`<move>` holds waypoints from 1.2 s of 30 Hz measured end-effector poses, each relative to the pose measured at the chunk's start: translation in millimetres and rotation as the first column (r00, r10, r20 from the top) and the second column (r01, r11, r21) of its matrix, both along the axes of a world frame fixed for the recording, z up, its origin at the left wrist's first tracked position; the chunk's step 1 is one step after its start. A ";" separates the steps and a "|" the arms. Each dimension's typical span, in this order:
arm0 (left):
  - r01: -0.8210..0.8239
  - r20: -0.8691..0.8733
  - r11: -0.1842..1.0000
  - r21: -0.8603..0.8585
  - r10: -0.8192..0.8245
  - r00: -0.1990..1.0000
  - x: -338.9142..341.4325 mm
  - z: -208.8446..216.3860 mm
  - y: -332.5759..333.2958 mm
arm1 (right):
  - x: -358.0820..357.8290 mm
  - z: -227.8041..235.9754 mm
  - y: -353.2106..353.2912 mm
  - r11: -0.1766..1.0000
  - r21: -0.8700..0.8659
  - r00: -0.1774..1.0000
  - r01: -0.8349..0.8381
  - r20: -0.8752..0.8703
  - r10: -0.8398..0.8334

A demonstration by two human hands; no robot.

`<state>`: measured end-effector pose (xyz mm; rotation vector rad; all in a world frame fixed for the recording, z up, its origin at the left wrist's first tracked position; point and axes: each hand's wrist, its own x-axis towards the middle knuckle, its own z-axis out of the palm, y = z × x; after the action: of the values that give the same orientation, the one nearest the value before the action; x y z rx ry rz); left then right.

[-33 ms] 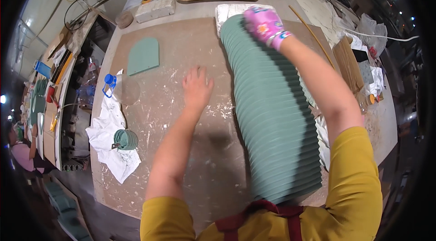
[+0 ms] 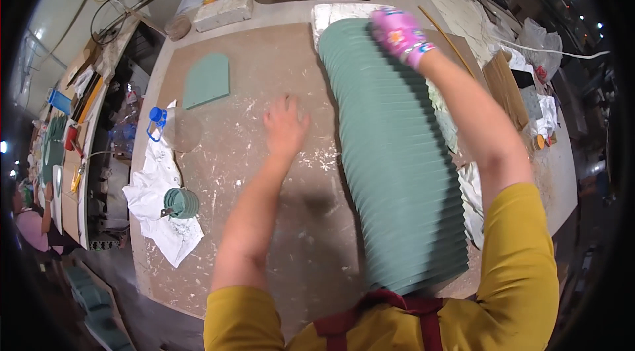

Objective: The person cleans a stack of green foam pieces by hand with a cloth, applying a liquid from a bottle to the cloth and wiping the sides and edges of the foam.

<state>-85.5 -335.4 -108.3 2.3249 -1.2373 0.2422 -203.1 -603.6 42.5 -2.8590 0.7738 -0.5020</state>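
Ribbed, matte-green, clay-like curved form is lying on the flat brown board; we're shifting our pink floral-gloved right hand rightward at its far end, seemingly covering fresh ribs, grip untellable; bare left hand is resting, fingers loose, empty.

Specimen: long, sage-green, matte, column-shaped piece, material uncertain, crossed by close parallel ridges that give its right edge a serrated outline. Lies on its side along the brown-topped worktable, right of middle, running from near side to far. Right flank partly shadowed; underside hidden.
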 end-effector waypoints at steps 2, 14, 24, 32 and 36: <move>-0.008 0.029 1.000 -0.009 0.008 1.000 0.5 0.0 -1.4 | -46.2 13.4 -26.5 0.980 -0.129 0.978 0.151 -0.127 -0.167; 0.009 0.049 1.000 -0.012 -0.008 0.999 3.9 -5.5 -2.8 | -68.5 -0.6 28.5 0.902 -0.385 0.980 -0.195 -0.042 0.194; 0.008 0.072 1.000 0.012 -0.009 0.997 4.1 -1.8 -0.1 | -79.5 -1.0 20.2 0.996 -0.054 0.996 -0.066 0.054 0.069; -0.001 0.069 1.000 0.020 0.000 0.998 1.0 1.6 -2.4 | -78.7 -6.4 18.8 0.956 -0.252 0.978 -0.153 0.097 0.182; -0.017 0.050 0.999 0.047 0.015 0.999 2.0 3.5 -1.1 | -86.3 8.6 6.1 0.995 -0.092 0.998 0.033 -0.047 -0.037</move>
<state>-83.5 -336.5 -104.8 2.3836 -1.2613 0.2797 -289.4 -597.5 51.1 -2.9566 0.8312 -0.4856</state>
